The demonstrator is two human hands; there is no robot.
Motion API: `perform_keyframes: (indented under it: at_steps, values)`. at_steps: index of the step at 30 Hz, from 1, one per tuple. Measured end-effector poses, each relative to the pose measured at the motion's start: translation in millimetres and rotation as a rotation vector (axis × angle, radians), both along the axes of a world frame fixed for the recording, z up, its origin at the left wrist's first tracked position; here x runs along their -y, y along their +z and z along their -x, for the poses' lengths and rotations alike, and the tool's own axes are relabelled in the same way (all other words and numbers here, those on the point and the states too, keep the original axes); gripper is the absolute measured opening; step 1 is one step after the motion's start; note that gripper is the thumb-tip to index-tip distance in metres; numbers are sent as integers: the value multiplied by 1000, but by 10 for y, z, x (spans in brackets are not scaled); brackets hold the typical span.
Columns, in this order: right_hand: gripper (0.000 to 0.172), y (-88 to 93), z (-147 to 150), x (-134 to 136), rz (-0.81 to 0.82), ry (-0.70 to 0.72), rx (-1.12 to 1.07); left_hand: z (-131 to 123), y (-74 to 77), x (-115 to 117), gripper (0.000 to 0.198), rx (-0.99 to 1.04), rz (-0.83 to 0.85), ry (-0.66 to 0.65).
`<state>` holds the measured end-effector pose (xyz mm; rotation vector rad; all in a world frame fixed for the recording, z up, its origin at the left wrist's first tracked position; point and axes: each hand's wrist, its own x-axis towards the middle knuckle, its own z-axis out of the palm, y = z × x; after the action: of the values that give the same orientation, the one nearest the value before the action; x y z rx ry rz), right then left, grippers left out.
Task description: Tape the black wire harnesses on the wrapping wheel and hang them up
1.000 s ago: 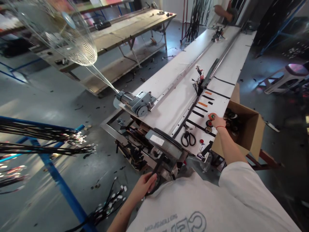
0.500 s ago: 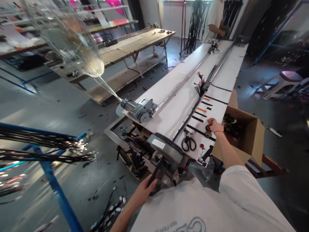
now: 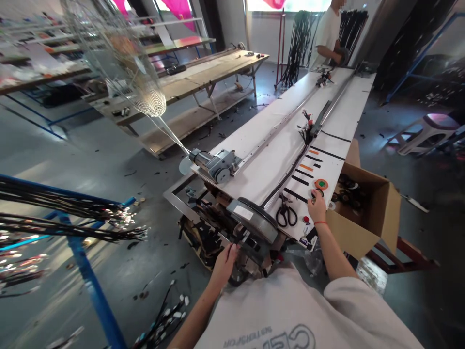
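Note:
My right hand (image 3: 317, 208) is at the right edge of the long white table (image 3: 250, 186), its fingers closed on a dark roll of tape (image 3: 318, 193) that they partly cover. Just beyond lies an orange roll of tape (image 3: 321, 184) with a green centre. Black scissors (image 3: 286, 213) and a small red disc (image 3: 306, 219) lie to its left. My left hand (image 3: 225, 261) has its fingers closed beside the grey wheel (image 3: 252, 218) at the table's near end. What it grips is too dark to make out.
Black and orange tape strips (image 3: 303, 175) stick along the table's right side. A cardboard box (image 3: 358, 232) with dark rolls adjoins it. A motor unit (image 3: 216, 165) sits at the near left, by a wire fan (image 3: 145, 97). Another person (image 3: 327, 36) stands at the far end.
My right hand has drawn back from the orange roll to the dark roll nearer me. My left hand has shifted slightly up, closer to the wheel, and the dark handle it held no longer shows clearly.

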<state>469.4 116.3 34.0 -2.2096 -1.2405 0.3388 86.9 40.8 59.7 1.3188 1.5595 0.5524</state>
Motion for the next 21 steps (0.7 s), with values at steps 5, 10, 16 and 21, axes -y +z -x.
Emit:
perform_keyframes:
  at_steps: [5, 10, 16, 21]
  values:
    - [57, -263, 227, 394, -8, -143, 28, 10, -55, -4, 66, -1, 23, 6]
    - [64, -516, 250, 514, 114, -406, 7, 25, -61, -56, 67, 27, 8, 3]
    - [71, -805, 281, 528, -7, -445, -39, -8, -91, -152, 66, 86, -36, 1]
    - [70, -822, 294, 541, -15, -458, -27, -53, -42, -224, 68, 159, -15, 3]
